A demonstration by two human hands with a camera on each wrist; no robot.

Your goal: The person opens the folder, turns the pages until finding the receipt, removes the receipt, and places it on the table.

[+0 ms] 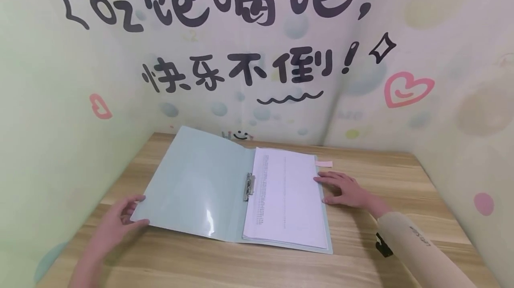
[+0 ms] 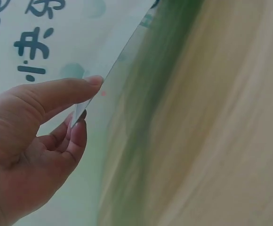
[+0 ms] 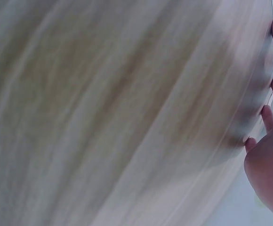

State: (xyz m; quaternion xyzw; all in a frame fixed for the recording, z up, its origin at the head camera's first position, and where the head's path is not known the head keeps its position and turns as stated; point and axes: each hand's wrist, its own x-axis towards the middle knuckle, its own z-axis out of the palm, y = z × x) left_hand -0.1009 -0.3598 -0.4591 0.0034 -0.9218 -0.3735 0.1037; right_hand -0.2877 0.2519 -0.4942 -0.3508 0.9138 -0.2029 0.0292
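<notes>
My left grip (image 1: 120, 219) pinches the glossy, pale-blue folder (image 1: 234, 205) by the eight-o'clock corner of its cover (image 1: 188, 181); my right grip (image 1: 343, 189), spread out, touches the folder's three-o'clock edge. The folder is open on the wood-grained desk (image 1: 201, 265) at six o'clock in my head feed, holding flat, printed white sheets (image 1: 295, 198), a metal clip (image 1: 249, 187) at their nine-o'clock edge.

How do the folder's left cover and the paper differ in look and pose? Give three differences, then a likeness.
The cover is pale blue; the paper is white.
The cover is glossy and bare; the paper carries small print.
The cover's corner is raised off the table, pinched by the left hand; the paper lies flat.
Both are rectangular.
</notes>
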